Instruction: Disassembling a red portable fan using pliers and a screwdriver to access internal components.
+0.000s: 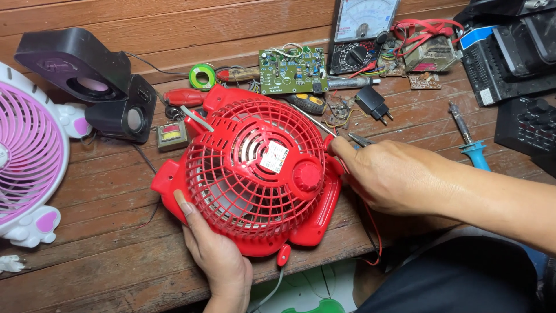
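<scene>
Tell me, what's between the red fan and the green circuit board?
In the head view, between the red fan and the green circuit board lies a screwdriver with a yellow-and-black handle, on the wooden table. Tangled wires sit just right of it.

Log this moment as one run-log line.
left hand: grips lower edge of red fan | right hand: at fan's right rim, holding thin metal tool | surface: wooden bench

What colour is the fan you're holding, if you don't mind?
The fan is bright red, seen in the head view.
</scene>
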